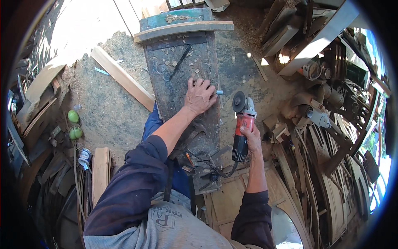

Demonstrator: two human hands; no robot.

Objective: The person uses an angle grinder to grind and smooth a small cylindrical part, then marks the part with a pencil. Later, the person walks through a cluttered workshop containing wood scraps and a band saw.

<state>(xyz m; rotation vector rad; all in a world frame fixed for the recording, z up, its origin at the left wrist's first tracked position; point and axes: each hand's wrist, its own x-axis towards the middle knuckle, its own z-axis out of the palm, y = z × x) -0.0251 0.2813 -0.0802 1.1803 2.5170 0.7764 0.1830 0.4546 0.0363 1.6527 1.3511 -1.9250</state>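
On the worn wooden bench [174, 97], my left hand [200, 96] lies palm down with its fingers curled. Between thumb and forefinger it grips a short, shiny metal cylinder [219, 92], whose end sticks out past the bench's right edge. My right hand [253, 139] is wrapped around a red and black angle grinder [244, 124], off the right side of the bench. The grinder's dark round disc [239, 101] points away from me, apart from the metal piece. Blur is too slight to show whether the disc spins. A black cord [234, 169] runs from its rear end.
A curved wooden piece [184, 30] lies across the bench's far end. A thin dark stick [180, 62] and wood chips lie on the top. One plank [122, 76] leans at the left. Timber offcuts [319, 166] crowd the right; green coconuts [74, 126] and a can [85, 157] lie left.
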